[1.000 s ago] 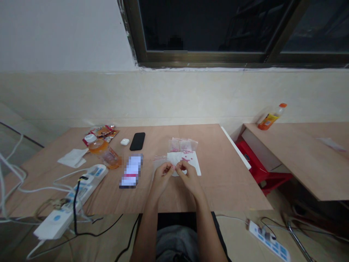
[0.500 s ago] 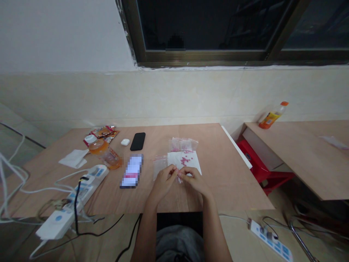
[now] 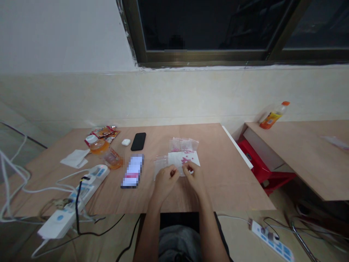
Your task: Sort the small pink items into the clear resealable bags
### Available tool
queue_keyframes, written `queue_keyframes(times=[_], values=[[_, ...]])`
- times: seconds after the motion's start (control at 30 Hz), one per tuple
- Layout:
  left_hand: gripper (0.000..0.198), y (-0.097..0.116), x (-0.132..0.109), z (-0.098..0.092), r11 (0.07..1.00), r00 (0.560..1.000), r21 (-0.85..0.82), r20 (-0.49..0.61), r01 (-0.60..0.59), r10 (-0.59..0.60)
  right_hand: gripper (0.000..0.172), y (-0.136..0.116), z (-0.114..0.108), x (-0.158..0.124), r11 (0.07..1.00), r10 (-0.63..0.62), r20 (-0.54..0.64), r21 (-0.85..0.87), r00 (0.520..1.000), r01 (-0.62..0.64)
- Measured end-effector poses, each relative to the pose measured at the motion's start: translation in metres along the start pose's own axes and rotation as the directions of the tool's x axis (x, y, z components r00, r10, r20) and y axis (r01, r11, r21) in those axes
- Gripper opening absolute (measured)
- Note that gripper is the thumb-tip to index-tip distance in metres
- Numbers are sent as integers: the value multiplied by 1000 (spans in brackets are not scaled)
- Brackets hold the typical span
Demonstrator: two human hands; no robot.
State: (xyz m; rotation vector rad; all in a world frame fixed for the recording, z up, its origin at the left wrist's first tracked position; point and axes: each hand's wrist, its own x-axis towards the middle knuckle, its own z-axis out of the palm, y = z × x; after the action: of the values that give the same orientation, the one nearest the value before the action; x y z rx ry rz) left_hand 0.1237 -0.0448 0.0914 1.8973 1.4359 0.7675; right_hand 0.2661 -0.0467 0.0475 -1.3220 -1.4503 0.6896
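Small pink-red beads (image 3: 186,160) lie scattered on a white sheet of paper (image 3: 174,157) in front of me. My left hand (image 3: 167,179) is closed at the sheet's near left side, fingers curled together; anything in them is too small to make out. Close by on the right, my right hand (image 3: 194,177) has thumb and forefinger brought together at the sheet's near edge, just below the beads. A gap separates the two hands. Clear zip bags (image 3: 183,144) with pink bits inside lie behind the sheet. Another clear bag (image 3: 160,163) is partly covered by my left hand.
Left of my hands are a phone with a lit screen (image 3: 132,171), a black phone (image 3: 138,141), a white earbud case (image 3: 125,142), a tilted orange drink bottle (image 3: 105,153), tissue (image 3: 74,158), wrappers (image 3: 106,133) and a cabled power strip (image 3: 73,203). A red stool (image 3: 261,165) stands right.
My hands have moved apart from where their fingertips met. The right hand's fingertips are slightly farther forward, close to the beads; the left stays near the sheet's left side.
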Motion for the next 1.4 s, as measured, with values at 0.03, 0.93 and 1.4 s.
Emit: queue_keyframes(times=[0.03, 0.93, 1.4], values=[[20, 1, -1, 1, 1000, 1000, 2, -1, 13, -13, 22, 2, 0, 1, 1000, 0, -41, -24, 999, -1], [46, -32, 9, 27, 453, 953, -872, 49, 187, -300, 22, 12, -7, 7, 913, 134, -58, 394, 989, -101], [45, -17, 6, 9, 653, 967, -741, -19, 157, -254, 36, 10, 15, 6, 892, 163, 64, 417, 985, -175]])
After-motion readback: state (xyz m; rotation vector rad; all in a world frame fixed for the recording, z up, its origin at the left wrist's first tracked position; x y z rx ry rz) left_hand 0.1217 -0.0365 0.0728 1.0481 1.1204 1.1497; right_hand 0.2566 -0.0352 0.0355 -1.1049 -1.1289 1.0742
